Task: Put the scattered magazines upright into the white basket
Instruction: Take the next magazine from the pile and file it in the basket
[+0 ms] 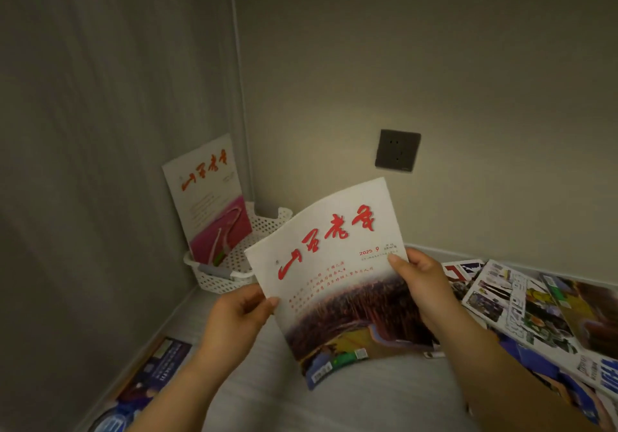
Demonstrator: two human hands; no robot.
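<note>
Left hand (239, 311) and right hand (419, 284) grip the red-titled magazine (337, 274) at frame centre, before the white basket (234, 274); best kept vertical, lowered beside the upright magazine (209, 197) there.

left hand (234, 314): bare, sleeveless forearm | right hand (424, 284): bare, sleeveless forearm

A single wide-angle camera, worn on the person's head, looks forward and down into a room corner where the white basket (234, 264) sits on the floor. The basket lies left of centre at middle distance. Nearer than the basket, both forearms enter from the bottom edge, very close to the lens.
</note>
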